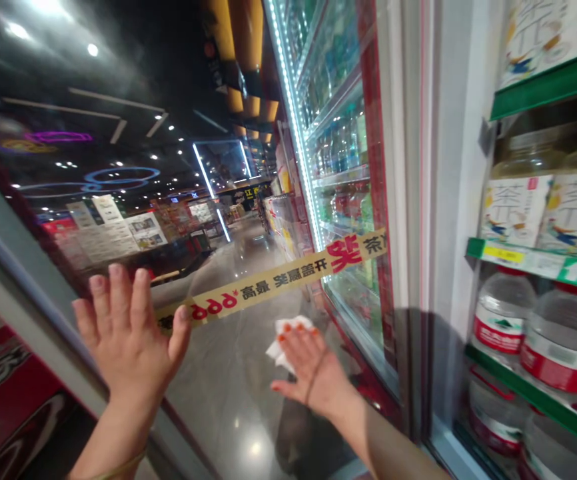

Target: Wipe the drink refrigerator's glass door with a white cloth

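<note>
An opened glass fridge door (228, 200) fills the middle of the head view, with a yellow banner sticker (278, 280) running across it. My left hand (128, 330) lies flat on the glass near the door's grey frame, fingers stretched upward and thumb touching the sticker's left end. My right hand (308, 370) presses a crumpled white cloth (281, 343) against the glass just below the sticker, fingers laid over the cloth.
The fridge interior stands at the right: green-edged shelves (533, 257) carry large water bottles (553, 340) below and tea bottles with white labels (543, 207) above. A red panel (3, 393) sits at lower left. The glass reflects a store aisle and ceiling lights.
</note>
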The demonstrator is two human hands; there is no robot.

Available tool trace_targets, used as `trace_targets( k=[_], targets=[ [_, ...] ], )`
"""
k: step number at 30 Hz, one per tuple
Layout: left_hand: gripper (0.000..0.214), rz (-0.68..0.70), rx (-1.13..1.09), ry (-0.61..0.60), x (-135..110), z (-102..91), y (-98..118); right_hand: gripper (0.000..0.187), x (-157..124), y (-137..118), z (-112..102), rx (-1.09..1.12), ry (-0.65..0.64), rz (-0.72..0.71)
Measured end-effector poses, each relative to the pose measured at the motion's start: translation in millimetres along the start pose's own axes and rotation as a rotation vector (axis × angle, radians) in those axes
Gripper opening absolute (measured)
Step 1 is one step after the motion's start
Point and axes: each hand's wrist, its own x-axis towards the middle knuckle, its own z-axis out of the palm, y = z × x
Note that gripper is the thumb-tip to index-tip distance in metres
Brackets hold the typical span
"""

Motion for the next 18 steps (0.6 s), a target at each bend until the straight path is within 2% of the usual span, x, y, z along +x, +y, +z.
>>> trace_targets(
  k=[3, 5, 6, 7, 8, 10, 11, 12, 13, 16, 17, 18],
  targets=[
    [0.098, -0.009, 0.007, -0.004, 0, 0.7, 2, 0.09, -9, 60, -20, -0.073, 0.139, 0.423],
    [0.099, -0.013, 0.002, -0.003, 0, -0.1, 3, 0.088, -1, 72, -24, -0.082, 0.206, 0.612],
    [0.099, -0.018, 0.0, -0.004, 0, -0.8, 3, 0.089, 2, 62, -22, -0.081, 0.196, 0.623],
    [0.1, -0.021, -0.001, -0.011, -1, -1.7, 3, 0.092, 2, 45, -17, -0.079, 0.157, 0.572],
    [0.1, -0.019, -0.002, -0.019, -1, -2.5, 2, 0.096, 0, 23, -10, -0.073, 0.103, 0.462],
    [0.1, -0.003, -0.006, -0.024, -1, -3.3, 0, 0.104, -13, -16, 6, -0.047, -0.013, 0.145],
    [0.1, 0.011, -0.01, -0.021, -1, -3.2, -2, 0.107, -23, -25, 12, -0.041, -0.04, 0.04],
    [0.099, 0.028, -0.014, -0.019, -1, -2.8, -3, 0.106, -35, -26, 14, -0.052, -0.038, 0.018],
    [0.098, 0.042, -0.017, -0.023, -1, -2.3, -4, 0.102, -47, -18, 14, -0.078, -0.021, 0.078],
    [0.099, 0.061, -0.014, -0.05, 0, -1.8, -3, 0.09, -73, 28, 5, -0.185, 0.045, 0.462],
    [0.1, 0.059, -0.012, -0.05, 1, -2.1, -2, 0.086, -76, 37, 4, -0.2, 0.043, 0.533],
    [0.101, 0.056, -0.01, -0.049, 2, -2.6, -2, 0.084, -76, 38, 7, -0.189, 0.004, 0.54]
  ],
)
